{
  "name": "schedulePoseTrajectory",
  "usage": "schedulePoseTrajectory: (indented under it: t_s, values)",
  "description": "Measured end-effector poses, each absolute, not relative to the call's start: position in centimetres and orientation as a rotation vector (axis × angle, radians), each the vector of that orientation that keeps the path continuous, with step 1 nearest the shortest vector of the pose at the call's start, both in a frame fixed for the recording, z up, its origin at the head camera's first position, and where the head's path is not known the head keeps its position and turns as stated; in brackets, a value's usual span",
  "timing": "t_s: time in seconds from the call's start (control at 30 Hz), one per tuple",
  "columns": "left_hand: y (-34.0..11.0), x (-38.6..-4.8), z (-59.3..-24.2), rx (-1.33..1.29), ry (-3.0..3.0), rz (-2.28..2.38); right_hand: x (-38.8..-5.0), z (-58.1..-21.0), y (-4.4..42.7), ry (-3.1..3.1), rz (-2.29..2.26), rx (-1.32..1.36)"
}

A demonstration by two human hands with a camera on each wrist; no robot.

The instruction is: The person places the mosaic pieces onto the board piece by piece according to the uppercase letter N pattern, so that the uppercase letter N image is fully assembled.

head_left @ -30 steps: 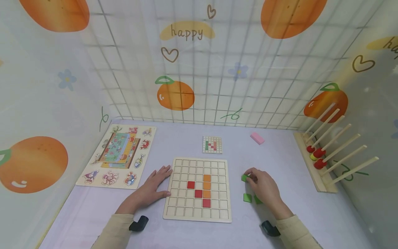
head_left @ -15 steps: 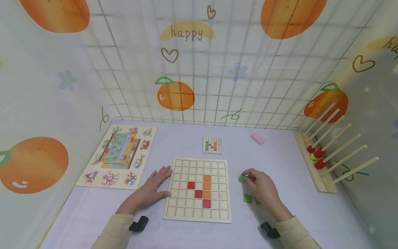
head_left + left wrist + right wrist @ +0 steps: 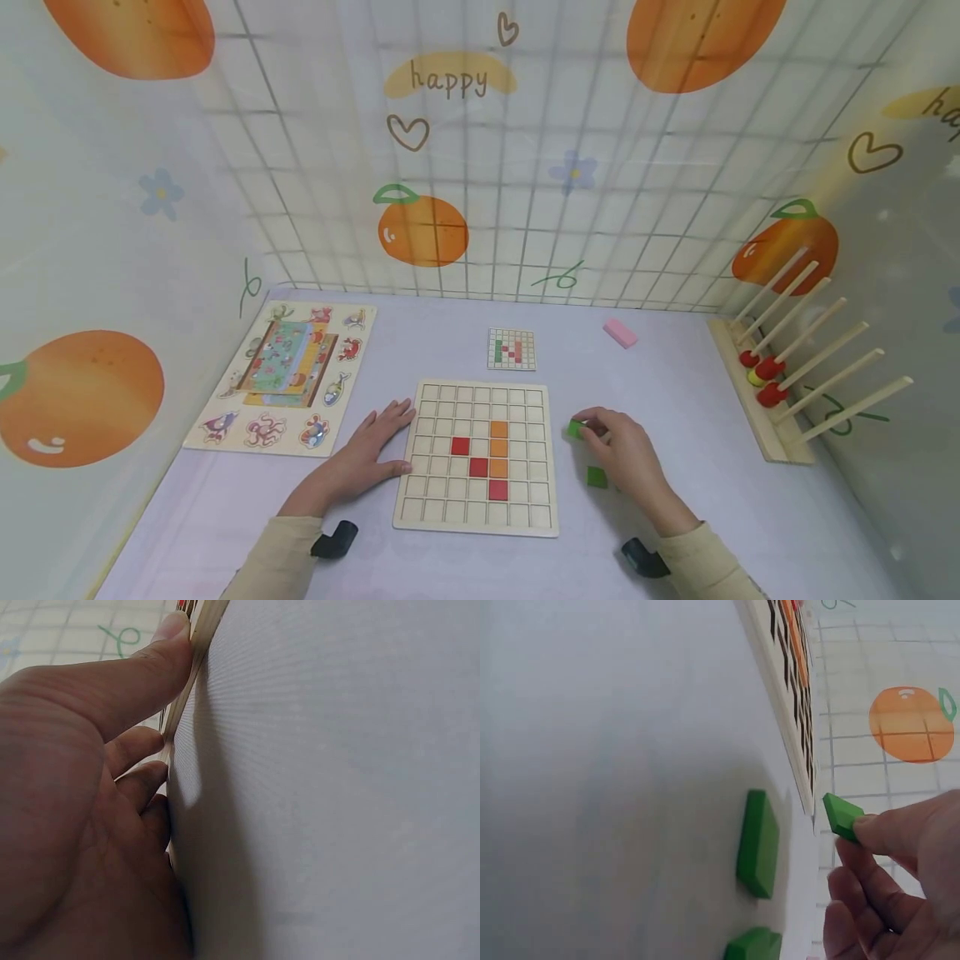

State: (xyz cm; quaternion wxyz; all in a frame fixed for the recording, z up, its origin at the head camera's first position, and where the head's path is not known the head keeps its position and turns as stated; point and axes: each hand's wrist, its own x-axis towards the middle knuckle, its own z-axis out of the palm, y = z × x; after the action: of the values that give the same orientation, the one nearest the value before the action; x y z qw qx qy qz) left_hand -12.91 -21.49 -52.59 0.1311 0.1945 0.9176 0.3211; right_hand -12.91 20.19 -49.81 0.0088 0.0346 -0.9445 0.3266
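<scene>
The head view looks forward and down across the counter; the sideways-tilted wrist views face the left fingers and right fingers up close. Head and right wrist (low down) share the grid board and green tiles.

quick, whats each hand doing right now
Left hand: open, touching the edge of the square pale wooden grid board.
Right hand: closed, pinching a small square green tile.
</scene>
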Motion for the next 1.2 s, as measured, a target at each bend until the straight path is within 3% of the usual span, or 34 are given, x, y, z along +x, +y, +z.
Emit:
schedulePoseTrajectory:
  t_s: [1.2]
  values:
    - [-21.5,-12.9,-52.6,0.551,2.669,0.926,-14.1,-48.7,12.0,-2.864,1.196,0.368]
